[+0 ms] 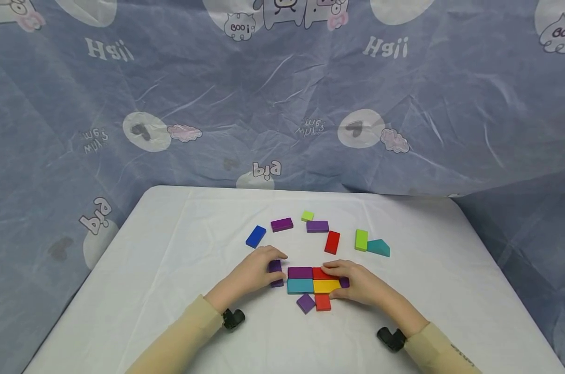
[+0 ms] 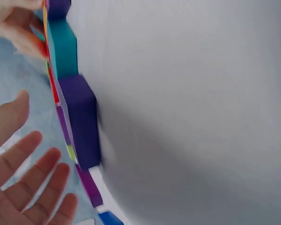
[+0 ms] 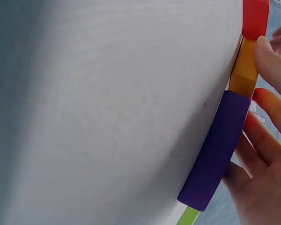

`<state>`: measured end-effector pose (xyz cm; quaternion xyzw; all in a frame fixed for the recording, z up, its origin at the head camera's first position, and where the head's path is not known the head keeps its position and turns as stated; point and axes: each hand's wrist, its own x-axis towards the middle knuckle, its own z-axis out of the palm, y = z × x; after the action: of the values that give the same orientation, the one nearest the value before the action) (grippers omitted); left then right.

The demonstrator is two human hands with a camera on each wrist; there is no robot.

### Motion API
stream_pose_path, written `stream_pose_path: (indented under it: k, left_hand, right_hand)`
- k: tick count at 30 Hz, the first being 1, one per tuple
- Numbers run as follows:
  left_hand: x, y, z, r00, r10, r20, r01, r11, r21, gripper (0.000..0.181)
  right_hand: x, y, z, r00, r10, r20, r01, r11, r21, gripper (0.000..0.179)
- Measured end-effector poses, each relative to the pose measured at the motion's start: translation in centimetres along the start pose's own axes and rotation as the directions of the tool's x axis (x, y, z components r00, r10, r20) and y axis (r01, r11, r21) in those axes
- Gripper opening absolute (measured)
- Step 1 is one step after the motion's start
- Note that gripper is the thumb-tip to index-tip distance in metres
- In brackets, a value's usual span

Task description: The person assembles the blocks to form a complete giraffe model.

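In the head view, my left hand [image 1: 252,271] is beside an upright dark purple block [image 1: 276,274] at the left end of a block group. Its fingers spread loosely in the left wrist view, apart from that block. My right hand [image 1: 359,283] reaches over the group's right end. Its thumb presses the near side of a yellow block [image 1: 326,286], and its fingertips lie on a red block [image 1: 323,272] behind. Another purple block [image 3: 218,150] stands under its palm. A magenta-purple block [image 1: 300,272] and a teal block [image 1: 300,286] adjoin these on the left.
Nearer me lie a purple square block [image 1: 306,303] and a small red block [image 1: 323,302]. Across the back are a blue block [image 1: 256,236], a magenta block [image 1: 282,224], a green block [image 1: 361,240], a teal wedge [image 1: 378,248] and several others, on a white table [image 1: 193,218].
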<state>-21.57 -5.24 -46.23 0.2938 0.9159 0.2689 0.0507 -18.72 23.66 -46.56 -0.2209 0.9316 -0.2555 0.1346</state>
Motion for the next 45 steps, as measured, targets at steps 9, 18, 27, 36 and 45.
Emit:
stream_pose_path:
  k: [9,18,27,36,45]
  left_hand:
    - [-0.9,-1.2,0.4,0.999,-0.001,0.034,-0.001,0.998,0.06,0.067]
    - [-2.1,-1.1,0.7,0.999,-0.008,0.033,0.004,0.992,0.122,0.061]
    - [-4.9,1.0,1.1,0.991,0.063,0.116,-0.077,0.99,0.119,0.061]
    - [-5.7,3.4,2.5,0.977,0.072,0.203,-0.103,0.983,0.149,0.061]
    - [-5.9,3.5,2.5,0.99,0.088,0.11,-0.106,0.978,0.178,0.064]
  right_hand:
    - [0.0,0.2,-0.1,1.0,-0.008,-0.012,0.008,1.0,-0.001,0.059]
    - [-0.1,0.1,0.0,1.0,-0.001,-0.006,0.001,1.0,0.003,0.059]
    - [-0.2,0.0,-0.1,1.0,0.002,-0.012,-0.002,1.0,-0.004,0.059]
    - [-0.2,0.1,-0.1,1.0,0.01,-0.013,-0.011,1.0,-0.004,0.058]
    - [-0.2,0.0,-0.1,1.0,0.004,-0.012,-0.004,1.0,-0.001,0.058]
